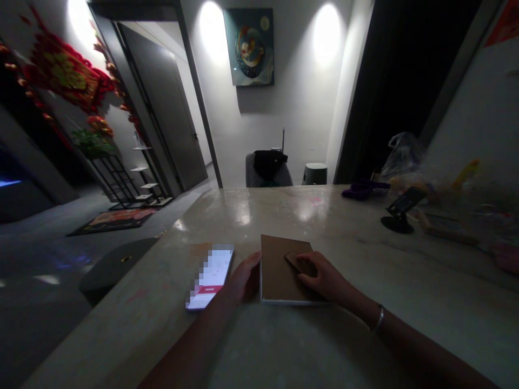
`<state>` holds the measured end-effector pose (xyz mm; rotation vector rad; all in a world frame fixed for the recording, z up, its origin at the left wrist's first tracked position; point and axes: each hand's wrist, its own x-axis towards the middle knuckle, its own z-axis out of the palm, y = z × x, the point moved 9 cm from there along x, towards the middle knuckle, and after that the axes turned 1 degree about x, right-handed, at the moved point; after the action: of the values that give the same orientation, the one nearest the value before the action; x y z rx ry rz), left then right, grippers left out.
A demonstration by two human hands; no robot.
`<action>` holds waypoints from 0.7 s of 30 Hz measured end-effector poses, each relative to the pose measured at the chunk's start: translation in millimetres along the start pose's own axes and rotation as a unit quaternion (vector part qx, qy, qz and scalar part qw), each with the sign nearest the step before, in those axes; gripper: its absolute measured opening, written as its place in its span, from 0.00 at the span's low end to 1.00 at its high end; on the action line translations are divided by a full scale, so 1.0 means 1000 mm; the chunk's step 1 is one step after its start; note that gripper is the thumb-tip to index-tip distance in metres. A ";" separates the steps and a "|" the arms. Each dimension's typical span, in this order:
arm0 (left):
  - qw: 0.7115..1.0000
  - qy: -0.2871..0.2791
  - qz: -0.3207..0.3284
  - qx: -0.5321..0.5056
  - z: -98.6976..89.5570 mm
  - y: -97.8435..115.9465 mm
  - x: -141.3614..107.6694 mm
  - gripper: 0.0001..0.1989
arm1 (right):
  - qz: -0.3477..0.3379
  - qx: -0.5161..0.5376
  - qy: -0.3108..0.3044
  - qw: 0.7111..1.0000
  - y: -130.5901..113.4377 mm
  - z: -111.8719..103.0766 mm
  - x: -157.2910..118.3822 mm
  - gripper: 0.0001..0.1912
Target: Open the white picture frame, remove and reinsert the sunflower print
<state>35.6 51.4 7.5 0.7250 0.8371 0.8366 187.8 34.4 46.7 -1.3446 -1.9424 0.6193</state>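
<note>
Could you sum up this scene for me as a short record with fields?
Left hand: touching the left edge of the brown board
Right hand: fingers on the small brown flap on the board
Left of both hands: phone, screen lit
Far right: black stand
Surface: pale table
Wall: picture

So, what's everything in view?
Panel: 1, brown, table centre
Flap: 1, brown, on panel
Phone: 1, white screen, table left
Table: 1, pale, foreground
Stand: 1, black, table right
Object: 1, purple, behind stand
Clutter: uncountable, mixed, table right
Stools: 2, grey, left; back
Chair: 1, grey, back
Picture: 1, teal, back wall
Door: 1, grey, left
Decoration: 1, red, left wall
Plant: 1, green, left
Mat: 1, patterned, left
Bracelet: 1, silver, right wrist
Left hand: 1, bare, panel edge
Right hand: 1, bare, flap
</note>
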 end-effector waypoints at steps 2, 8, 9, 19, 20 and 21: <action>1.000 -0.030 -0.005 0.001 0.004 -0.003 -0.002 0.18 | 0.010 0.000 0.004 1.000 0.003 -0.002 0.001 0.21; 0.999 -0.046 0.025 -0.011 -0.001 0.002 0.003 0.15 | 0.032 0.019 -0.001 0.999 0.007 -0.004 0.002 0.22; 0.998 -0.049 0.028 -0.017 -0.001 0.002 0.004 0.15 | 0.034 0.023 -0.003 0.999 0.008 -0.004 0.002 0.22; 0.998 -0.045 0.012 -0.040 -0.005 -0.002 0.006 0.12 | 0.048 0.050 -0.015 0.997 0.011 -0.004 0.002 0.22; 0.998 -0.052 0.011 -0.042 -0.003 -0.002 0.005 0.12 | 0.042 0.045 -0.012 0.998 0.010 -0.005 0.002 0.22; 0.997 -0.060 0.010 -0.043 -0.001 -0.001 0.005 0.12 | 0.035 0.040 -0.008 0.999 0.008 -0.005 0.002 0.21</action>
<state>37.1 55.0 4.5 0.7012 0.6840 0.8345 196.0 39.2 44.6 -1.3656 -1.8711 0.7353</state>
